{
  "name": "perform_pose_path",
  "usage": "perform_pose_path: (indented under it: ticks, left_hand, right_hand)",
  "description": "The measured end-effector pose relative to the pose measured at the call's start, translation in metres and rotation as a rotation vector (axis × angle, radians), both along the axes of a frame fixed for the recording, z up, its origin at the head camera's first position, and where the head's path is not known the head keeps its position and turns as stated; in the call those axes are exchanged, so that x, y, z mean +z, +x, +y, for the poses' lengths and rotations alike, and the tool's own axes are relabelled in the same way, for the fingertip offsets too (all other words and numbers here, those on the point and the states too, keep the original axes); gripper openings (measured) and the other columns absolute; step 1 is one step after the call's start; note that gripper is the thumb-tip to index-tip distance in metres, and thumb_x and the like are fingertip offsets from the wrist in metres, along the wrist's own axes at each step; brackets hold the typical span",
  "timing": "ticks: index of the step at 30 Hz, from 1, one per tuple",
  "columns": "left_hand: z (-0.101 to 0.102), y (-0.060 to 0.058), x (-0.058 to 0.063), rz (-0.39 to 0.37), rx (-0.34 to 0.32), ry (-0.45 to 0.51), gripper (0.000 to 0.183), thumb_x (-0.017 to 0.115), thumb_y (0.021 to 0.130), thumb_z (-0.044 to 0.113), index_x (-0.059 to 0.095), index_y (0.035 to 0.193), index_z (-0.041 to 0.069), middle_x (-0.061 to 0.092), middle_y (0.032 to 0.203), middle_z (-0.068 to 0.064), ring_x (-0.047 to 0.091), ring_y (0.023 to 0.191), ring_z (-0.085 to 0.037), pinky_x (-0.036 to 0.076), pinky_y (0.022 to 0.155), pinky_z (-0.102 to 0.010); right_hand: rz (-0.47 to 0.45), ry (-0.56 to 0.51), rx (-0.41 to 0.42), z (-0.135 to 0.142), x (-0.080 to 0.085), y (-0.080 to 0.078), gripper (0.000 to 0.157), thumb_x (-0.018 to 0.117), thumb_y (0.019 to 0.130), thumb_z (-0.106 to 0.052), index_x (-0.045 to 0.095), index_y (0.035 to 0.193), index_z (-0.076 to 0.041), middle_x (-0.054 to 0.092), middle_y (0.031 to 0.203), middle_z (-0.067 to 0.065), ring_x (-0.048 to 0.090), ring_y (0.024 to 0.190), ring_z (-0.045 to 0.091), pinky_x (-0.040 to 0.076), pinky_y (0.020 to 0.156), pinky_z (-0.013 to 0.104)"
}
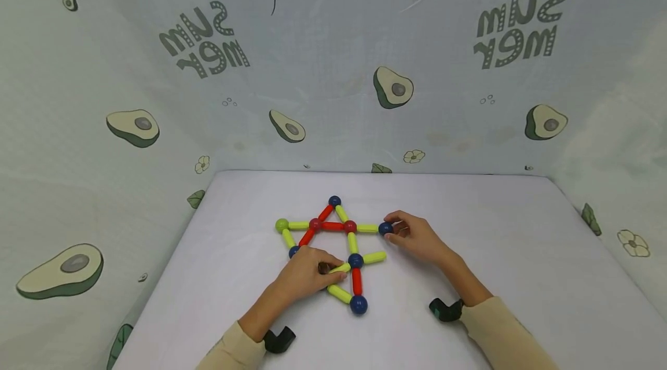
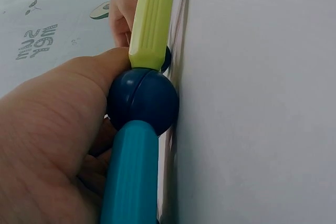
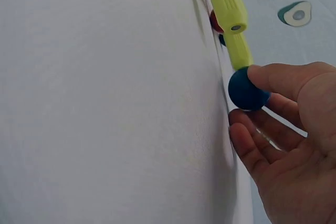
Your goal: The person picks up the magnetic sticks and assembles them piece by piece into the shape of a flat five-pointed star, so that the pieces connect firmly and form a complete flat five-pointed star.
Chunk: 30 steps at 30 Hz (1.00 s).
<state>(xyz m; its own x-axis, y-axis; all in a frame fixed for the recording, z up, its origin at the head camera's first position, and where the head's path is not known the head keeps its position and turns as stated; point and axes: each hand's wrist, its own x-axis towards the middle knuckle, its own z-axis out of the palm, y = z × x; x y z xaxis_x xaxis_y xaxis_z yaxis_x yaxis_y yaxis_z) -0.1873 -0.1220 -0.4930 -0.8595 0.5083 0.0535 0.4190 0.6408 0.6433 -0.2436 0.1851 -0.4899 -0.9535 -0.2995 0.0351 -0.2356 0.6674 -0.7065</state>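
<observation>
A flat figure of magnetic building rods and balls lies on the table: yellow-green rods, red rods point(image 1: 332, 226), and red, blue and green balls. My left hand point(image 1: 307, 271) reaches over its lower left part, thumb and forefinger around a yellow-green rod point(image 1: 341, 268). In the left wrist view a blue ball point(image 2: 143, 100) sits beside the thumb, between a teal rod point(image 2: 131, 174) and a yellow-green rod point(image 2: 151, 24); my hand hides these partly from above. With thumb and fingertips, my right hand point(image 1: 417, 237) pinches a blue ball point(image 1: 385, 228) at the end of the figure's right-hand yellow-green rod point(image 1: 367, 228).
Another yellow-green rod point(image 1: 375, 257) sticks out from a blue ball point(image 1: 356, 261), its outer end free. A blue ball point(image 1: 358, 305) forms the near corner. The white table point(image 1: 469, 202) meets a cloth backdrop point(image 1: 333, 69) printed with avocados. Black wrist mounts point(image 1: 445, 310) sit at both sleeves.
</observation>
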Motion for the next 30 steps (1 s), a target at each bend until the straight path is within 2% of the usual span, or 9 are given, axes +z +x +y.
perform_pose_path:
  ticks: [5,8,12,16,20,23,30]
  left_hand:
    - [0.000,-0.002,0.002,0.014,-0.001,-0.042,0.030,0.077,0.092,0.044,0.081,0.110,0.020,0.070,0.083,0.018,0.056,0.071,0.001,0.049,0.065,-0.018]
    - [0.005,-0.002,0.006,0.035,0.047,-0.065,0.036,0.074,0.092,0.052,0.081,0.109,0.021,0.070,0.086,0.016,0.057,0.074,-0.001,0.049,0.065,-0.018]
    - [0.021,0.000,0.016,0.092,0.112,-0.091,0.041,0.070,0.092,0.058,0.079,0.110,0.022,0.072,0.094,0.012,0.060,0.081,-0.005,0.050,0.069,-0.020]
    - [0.041,-0.002,0.023,0.148,0.117,-0.161,0.039,0.072,0.092,0.054,0.077,0.114,0.023,0.071,0.098,0.009,0.061,0.084,-0.006,0.051,0.071,-0.021]
    - [0.058,-0.006,0.020,0.131,0.120,-0.200,0.042,0.076,0.090,0.051,0.077,0.119,0.022,0.069,0.104,0.006,0.060,0.083,-0.005,0.048,0.068,-0.020]
    - [0.067,-0.008,0.013,0.134,0.120,-0.224,0.043,0.079,0.088,0.050,0.078,0.119,0.021,0.066,0.106,0.005,0.056,0.080,-0.005,0.045,0.063,-0.019]
    - [0.079,-0.009,0.003,0.173,0.148,-0.237,0.034,0.082,0.087,0.044,0.081,0.108,0.018,0.062,0.100,0.002,0.053,0.076,-0.006,0.046,0.059,-0.017]
  right_hand:
    - [0.011,0.001,0.012,-0.003,-0.001,0.000,0.042,0.072,0.096,-0.016,0.062,0.135,-0.008,0.068,0.120,0.010,0.063,0.102,0.022,0.056,0.092,0.042]
    - [0.009,-0.006,0.025,-0.003,-0.003,0.001,0.042,0.071,0.096,-0.015,0.062,0.137,-0.010,0.068,0.118,0.009,0.062,0.100,0.020,0.055,0.090,0.036]
    - [0.004,-0.014,0.038,-0.002,-0.005,0.001,0.039,0.070,0.097,-0.013,0.064,0.136,-0.011,0.068,0.113,0.007,0.061,0.099,0.019,0.054,0.088,0.029]
    - [0.008,-0.009,0.038,0.000,-0.007,0.001,0.038,0.070,0.097,-0.013,0.064,0.134,-0.011,0.068,0.111,0.006,0.062,0.098,0.019,0.054,0.089,0.031]
    - [0.013,-0.006,0.037,0.000,-0.008,0.002,0.037,0.070,0.097,-0.015,0.065,0.133,-0.012,0.068,0.110,0.006,0.061,0.098,0.018,0.054,0.089,0.032]
    - [0.015,-0.015,0.037,0.000,-0.008,0.003,0.036,0.071,0.097,-0.015,0.065,0.132,-0.011,0.068,0.109,0.006,0.060,0.097,0.019,0.053,0.087,0.030]
    - [0.019,-0.018,0.016,0.001,-0.011,0.005,0.035,0.072,0.096,-0.015,0.066,0.131,-0.012,0.067,0.107,0.004,0.059,0.095,0.017,0.052,0.084,0.026]
